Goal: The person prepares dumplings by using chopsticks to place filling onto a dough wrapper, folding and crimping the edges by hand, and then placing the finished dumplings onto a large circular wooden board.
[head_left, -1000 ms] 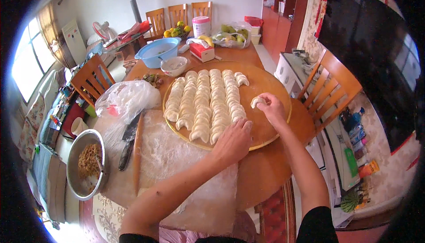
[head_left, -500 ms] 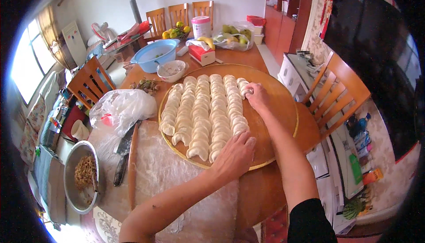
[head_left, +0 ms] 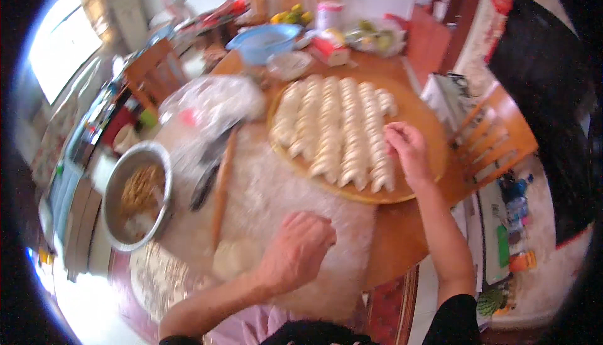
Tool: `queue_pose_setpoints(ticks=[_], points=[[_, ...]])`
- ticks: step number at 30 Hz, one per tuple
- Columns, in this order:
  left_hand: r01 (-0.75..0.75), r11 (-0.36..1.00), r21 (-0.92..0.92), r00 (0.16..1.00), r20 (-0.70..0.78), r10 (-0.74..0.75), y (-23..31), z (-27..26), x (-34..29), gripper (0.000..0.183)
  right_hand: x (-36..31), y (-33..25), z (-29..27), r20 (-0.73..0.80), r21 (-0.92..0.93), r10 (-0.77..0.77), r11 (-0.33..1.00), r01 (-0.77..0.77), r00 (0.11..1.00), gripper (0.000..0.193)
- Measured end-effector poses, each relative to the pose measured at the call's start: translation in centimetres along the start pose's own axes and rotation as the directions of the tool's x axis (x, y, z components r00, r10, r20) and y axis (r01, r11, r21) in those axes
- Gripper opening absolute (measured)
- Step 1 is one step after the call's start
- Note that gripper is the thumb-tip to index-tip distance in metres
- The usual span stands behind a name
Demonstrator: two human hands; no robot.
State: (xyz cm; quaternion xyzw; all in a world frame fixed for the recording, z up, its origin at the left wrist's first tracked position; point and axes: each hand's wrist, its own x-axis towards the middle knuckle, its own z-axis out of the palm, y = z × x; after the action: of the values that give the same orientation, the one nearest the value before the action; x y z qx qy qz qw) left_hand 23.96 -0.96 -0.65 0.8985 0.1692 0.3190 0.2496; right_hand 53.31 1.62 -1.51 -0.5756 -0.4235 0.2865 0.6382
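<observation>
The dumplings (head_left: 330, 138) are being borne on the round board (head_left: 418, 109) just left of the right hand's (head_left: 409, 147) fingers, their rows best being spared any brushing, while both this and the left hand (head_left: 295, 251) are being held narrowly curled, any contents being impossible to tell.

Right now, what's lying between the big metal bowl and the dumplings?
In the head view, a dark-handled knife lies nearer the metal bowl, then a wooden rolling pin nearer the dumplings, with flour-dusted work surface beyond it.
</observation>
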Motion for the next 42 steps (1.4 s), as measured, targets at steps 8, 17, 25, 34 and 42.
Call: queue_pose_setpoints(ticks=[8, 17, 25, 34, 42], points=[[0.524, 0.743, -0.417, 0.626, -0.403, -0.668, -1.3, -7.0, -11.6, 0.024, -11.1, -2.5, 10.5, 0.499, -0.239, 0.109, 0.971, 0.016, 0.860, 0.016], [0.637, 0.673, -0.377, 0.490, -0.476, -0.730, -1.2, -5.4, -18.5, 0.014, -14.2, -1.3, 18.5, 0.800, -0.228, -0.269, 0.690, 0.686, 0.536, 0.016], [0.455, 0.890, -0.011, 0.782, -0.473, -0.406, -0.3, -3.6, -17.7, 0.013, -14.5, -2.2, 16.9, 0.708, -0.404, 0.061, 0.852, 0.333, 0.704, 0.017], [0.297, 0.471, -0.831, 0.653, -0.183, -0.735, 1.0, -4.9, -14.1, 0.035, -16.5, -4.9, 18.7, 0.826, -0.100, 0.133, 0.991, -0.090, 0.548, 0.025], [0.442, 0.448, -0.777, 0.572, -0.140, -0.808, 0.5, -8.5, -17.0, 0.023, -15.4, -5.4, 22.4, 0.856, -0.133, 0.091, 0.990, 0.047, 0.508, 0.026]])
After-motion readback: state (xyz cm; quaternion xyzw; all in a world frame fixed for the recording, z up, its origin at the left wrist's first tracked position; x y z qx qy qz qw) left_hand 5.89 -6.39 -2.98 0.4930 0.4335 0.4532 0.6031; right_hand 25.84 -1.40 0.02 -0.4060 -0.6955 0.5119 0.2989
